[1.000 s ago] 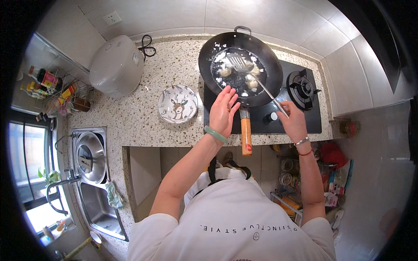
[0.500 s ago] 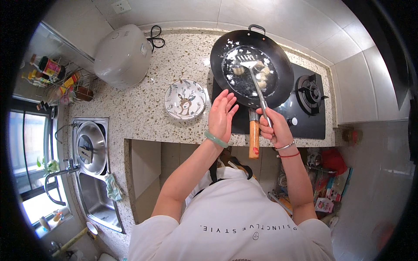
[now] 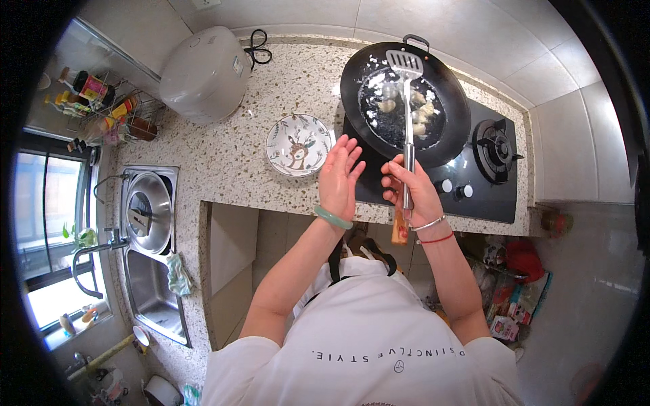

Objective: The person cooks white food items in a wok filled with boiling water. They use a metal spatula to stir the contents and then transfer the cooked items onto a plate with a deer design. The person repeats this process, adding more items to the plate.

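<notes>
While the right hand point(image 3: 412, 193) closes its grip around the handle of a metal slotted spatula point(image 3: 407, 101), the blade of that tool hangs over the far side of the black wok point(image 3: 455, 115), above a small cluster of pale dumplings point(image 3: 414, 111) lying in the middle of the pan among white flecks. The left hand point(image 3: 340, 177) is empty, fingers spread and apart, palm turned toward the right hand, just above the near edge of the tabletop point(image 3: 230, 159) and close to the wok's rim without touching it. The wok sits on the left burner of a black gas hob point(image 3: 497, 186); its wooden handle point(image 3: 399, 230) points back toward the person, below the right wrist.

By my reading, the step in hand is the turning or lifting of the dumplings, with the spatula raised rather than under any piece. The next move seems to call for lowering the blade flat to the pan floor and sliding it beneath a dumpling; the free hand is well placed to steady the wooden handle. A patterned plate point(image 3: 298, 145) stands empty on the tabletop just left of the wok. Farther left sit a white rice cooker point(image 3: 203, 74) and black scissors point(image 3: 257, 47).
</notes>
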A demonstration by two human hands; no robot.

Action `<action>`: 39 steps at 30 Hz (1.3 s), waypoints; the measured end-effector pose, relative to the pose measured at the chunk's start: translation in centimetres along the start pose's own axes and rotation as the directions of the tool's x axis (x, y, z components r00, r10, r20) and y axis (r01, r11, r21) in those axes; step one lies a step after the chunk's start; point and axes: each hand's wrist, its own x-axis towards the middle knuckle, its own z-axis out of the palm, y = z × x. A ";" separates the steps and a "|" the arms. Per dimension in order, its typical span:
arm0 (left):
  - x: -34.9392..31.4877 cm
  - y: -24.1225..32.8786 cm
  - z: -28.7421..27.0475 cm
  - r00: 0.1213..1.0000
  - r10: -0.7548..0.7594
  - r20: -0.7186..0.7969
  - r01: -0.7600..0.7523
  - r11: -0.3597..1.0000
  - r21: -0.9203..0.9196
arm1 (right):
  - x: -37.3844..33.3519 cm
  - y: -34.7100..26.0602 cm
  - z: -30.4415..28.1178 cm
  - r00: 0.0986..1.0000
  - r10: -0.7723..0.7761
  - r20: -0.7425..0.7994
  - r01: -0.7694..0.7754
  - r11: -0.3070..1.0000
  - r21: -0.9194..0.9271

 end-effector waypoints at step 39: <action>11.3 0.4 -19.3 0.887 0.143 -0.440 -0.034 0.968 0.247 | 6.2 8.6 7.8 0.898 -0.394 -0.194 0.407 0.913 0.032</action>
